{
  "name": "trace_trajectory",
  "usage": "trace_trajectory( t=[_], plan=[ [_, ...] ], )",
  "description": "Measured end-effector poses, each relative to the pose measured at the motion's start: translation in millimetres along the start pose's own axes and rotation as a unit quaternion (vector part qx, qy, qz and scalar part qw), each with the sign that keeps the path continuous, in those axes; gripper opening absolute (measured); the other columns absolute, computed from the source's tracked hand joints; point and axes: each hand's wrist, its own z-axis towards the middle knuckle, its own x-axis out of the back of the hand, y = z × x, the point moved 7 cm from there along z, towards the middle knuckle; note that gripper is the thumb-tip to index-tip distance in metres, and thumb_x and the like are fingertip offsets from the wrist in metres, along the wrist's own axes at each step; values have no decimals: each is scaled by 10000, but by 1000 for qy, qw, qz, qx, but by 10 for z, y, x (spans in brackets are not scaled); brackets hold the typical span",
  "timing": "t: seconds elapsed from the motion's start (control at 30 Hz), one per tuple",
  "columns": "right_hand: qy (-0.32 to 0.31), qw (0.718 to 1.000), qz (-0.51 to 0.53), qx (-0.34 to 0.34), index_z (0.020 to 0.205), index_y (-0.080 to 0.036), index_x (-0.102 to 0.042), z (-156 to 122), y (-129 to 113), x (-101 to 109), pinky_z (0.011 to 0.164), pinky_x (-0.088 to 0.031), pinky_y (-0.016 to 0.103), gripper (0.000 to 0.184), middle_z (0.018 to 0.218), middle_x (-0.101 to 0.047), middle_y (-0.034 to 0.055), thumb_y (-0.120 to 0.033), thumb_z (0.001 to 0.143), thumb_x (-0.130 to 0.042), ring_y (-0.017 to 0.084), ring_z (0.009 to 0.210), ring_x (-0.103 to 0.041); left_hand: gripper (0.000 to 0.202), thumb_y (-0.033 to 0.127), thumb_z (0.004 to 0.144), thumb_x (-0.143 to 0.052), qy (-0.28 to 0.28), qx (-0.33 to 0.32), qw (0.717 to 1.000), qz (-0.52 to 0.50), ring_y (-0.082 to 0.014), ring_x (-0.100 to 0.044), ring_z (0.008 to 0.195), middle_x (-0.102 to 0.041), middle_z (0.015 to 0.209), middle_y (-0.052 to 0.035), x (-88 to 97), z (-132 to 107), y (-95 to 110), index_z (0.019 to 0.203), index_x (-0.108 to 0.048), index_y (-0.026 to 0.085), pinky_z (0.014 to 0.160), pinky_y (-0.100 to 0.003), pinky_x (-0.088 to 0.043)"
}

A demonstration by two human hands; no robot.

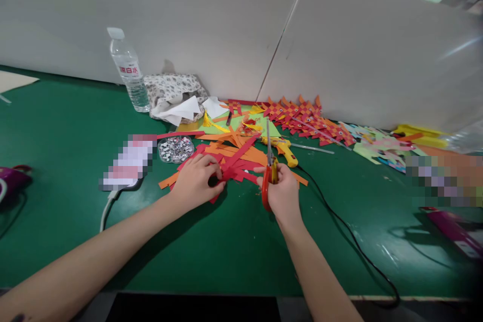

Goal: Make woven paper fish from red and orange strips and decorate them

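Both forearms reach in over the green table (234, 241). Right hand (281, 191) grips orange-handled scissors (268, 173), blades pointing away and shut. Left hand (196, 181) pinches red paper strips (236, 163) just left of the blades, long axis slanting toward them. Fingertips hide the gripped end; the strip count is unclear.

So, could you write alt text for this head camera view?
A person's left hand holds red paper strips while the right hand grips red-handled scissors, blades pointing up, over a green table. Orange strips, woven paper fish and a water bottle lie behind.
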Motion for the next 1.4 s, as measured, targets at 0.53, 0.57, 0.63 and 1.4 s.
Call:
trace_trajectory(
  t=[0.53,0.57,0.63,1.4],
  plan=[
    [-226,964,136,-40,746,-207,-480,-224,-178,-373,566,-511,274,323,781,-686,-7,-212,566,-748,107,544,-587,454,515,751,-637,-46,-91,987,-127,-282,-523,1055,-625,1138,-86,-121,-84,347,1136,-640,273,963,-472,-302],
    [-232,962,141,-38,744,-208,-483,-235,-189,-377,564,-513,276,317,782,-686,-9,-209,567,-746,105,540,-583,350,473,780,-625,-46,-93,986,-130,-270,-535,1040,-638,1122,-72,-123,-82,344,1075,-675,289,979,-479,-280],
    [-231,960,152,-32,736,-209,-485,-231,-201,-368,557,-510,276,306,767,-681,-15,-198,564,-737,102,530,-573,183,405,807,-620,-43,-88,983,-154,-245,-566,990,-678,1049,-40,-109,-71,317,919,-730,311,1002,-479,-259],
    [-35,999,18,15,843,-215,-501,2,22,-97,581,-492,308,283,743,-664,-1,-186,602,-646,180,642,-630,194,267,570,-832,70,227,620,-748,-112,-675,672,-720,672,12,-49,5,-393,715,-717,209,746,-232,-540]
  ],
)
